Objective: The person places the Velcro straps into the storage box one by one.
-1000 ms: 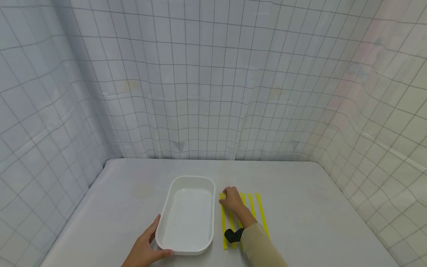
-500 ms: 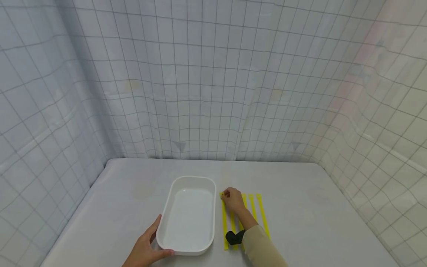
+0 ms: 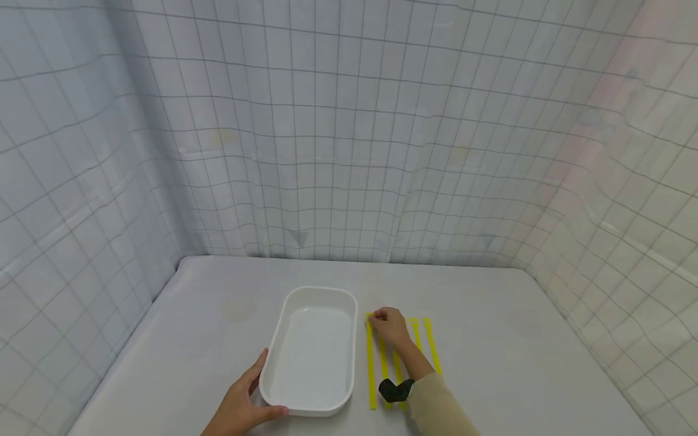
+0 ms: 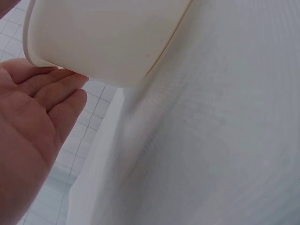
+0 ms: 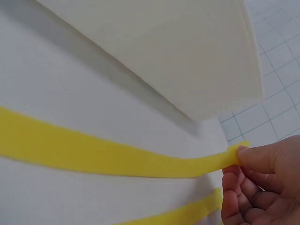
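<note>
The bare right hand partly hid the flat yellow strips; the beige fabric sleeve was cut off at five o'clock.

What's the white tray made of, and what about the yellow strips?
Tray: probably hard plastic, smooth and a bit shiny, because it has rounded corners and a small glint inside.

Strips: thin, bendy and dull-looking, maybe felt or cloth, though soft plastic is possible. The one pinched by the right hand curves gently up toward the fingers, and no shine shows.

Tray blocks strips leftward, free tabletop right
</note>
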`<state>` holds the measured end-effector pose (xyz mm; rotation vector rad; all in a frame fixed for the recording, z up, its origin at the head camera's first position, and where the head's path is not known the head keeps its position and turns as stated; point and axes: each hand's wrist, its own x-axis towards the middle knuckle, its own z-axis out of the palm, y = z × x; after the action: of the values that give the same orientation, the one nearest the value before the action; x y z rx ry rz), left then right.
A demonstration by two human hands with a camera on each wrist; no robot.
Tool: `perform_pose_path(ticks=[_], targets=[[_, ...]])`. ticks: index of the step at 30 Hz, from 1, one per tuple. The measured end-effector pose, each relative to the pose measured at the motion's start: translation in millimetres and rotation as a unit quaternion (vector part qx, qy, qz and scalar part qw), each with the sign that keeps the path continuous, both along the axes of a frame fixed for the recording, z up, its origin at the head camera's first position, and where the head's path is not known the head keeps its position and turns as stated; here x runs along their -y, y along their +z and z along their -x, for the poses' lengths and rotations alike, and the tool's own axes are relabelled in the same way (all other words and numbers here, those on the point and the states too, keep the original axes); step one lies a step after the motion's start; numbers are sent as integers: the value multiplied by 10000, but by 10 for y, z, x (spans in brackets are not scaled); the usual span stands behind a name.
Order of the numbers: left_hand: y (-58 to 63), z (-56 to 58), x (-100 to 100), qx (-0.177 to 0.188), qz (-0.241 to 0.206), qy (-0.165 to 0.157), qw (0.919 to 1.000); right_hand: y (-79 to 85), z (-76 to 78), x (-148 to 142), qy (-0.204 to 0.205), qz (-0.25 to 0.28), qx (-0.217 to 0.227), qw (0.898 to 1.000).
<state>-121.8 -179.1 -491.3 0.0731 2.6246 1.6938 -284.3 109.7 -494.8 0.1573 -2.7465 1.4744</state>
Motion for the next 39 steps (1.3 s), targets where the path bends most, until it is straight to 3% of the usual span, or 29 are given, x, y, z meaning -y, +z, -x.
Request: perform_pose_path(ticks=[8,17,33,39], targets=[[17,-1,-13,179,-74,-61,9998,114,-100,-110,-22,184,-22,9998],[43,-10,-46,180,130,12,9998,215,-180,-198,-87,464,-303,9984],[31,1,-47,188,34,59,9998,603,-376,-260,114,971,-623,9933],[19,-4,-27,240,-153,46,9996,688,-462,-271,351,1052,-512,9925]])
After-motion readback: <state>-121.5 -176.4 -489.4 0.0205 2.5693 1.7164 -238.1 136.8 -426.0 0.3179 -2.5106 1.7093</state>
